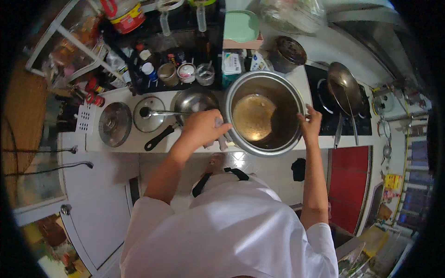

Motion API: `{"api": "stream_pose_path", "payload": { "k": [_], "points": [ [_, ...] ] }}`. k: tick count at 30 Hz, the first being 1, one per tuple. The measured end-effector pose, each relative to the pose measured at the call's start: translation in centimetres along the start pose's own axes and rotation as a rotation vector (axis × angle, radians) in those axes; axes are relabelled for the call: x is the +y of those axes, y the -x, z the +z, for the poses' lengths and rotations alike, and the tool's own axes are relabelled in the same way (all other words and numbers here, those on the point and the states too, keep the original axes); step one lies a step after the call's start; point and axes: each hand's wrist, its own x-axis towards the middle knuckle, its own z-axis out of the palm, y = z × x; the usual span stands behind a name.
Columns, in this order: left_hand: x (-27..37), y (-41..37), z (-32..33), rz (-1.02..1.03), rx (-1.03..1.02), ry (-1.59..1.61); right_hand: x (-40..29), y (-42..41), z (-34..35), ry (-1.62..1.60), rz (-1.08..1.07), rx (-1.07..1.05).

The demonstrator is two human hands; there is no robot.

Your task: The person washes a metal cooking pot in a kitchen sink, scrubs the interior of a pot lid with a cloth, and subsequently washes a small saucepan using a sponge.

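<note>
A large metal pot [283,142] with shallow liquid on its bottom is tilted in front of me at the counter's edge. My left hand [205,127] grips its left side, with a grey cloth [222,142] bunched beneath the fingers. At the pot's right side my right hand [310,121] has its fingers curled on the rim or handle. Left of the pot stands a metal frying pan [196,100] with a black handle. A ladle [163,113] lies across a glass lid [149,121], its far end by the pan and my left hand.
A second lid [115,124] lies farther left on the counter. Behind are jars [168,74], a green tray [241,26] and a dark pot [288,54]. To the right, a wok [345,87] rests tilted over the gas stove [321,121], with utensil handles jutting towards me.
</note>
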Motion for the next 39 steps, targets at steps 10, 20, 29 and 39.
{"api": "stream_pose_path", "payload": {
  "k": [10,20,29,39],
  "points": [
    [9.9,4.7,3.8,0.643,0.305,0.634,-13.3,8.9,-7.4,-0.861,-0.159,-0.395],
    [7.6,7.2,0.1,0.786,0.454,0.277,-4.3,11.1,-8.6,-1.101,0.287,-0.099],
    [-29.7,9.0,-12.0,-0.49,0.788,-0.298,2.0,8.1,-11.0,-1.663,0.136,-0.12],
    [-44.4,5.4,-10.8,-1.038,0.744,-0.16,-1.0,8.0,-8.9,-1.541,0.258,0.086]
  ]
}}
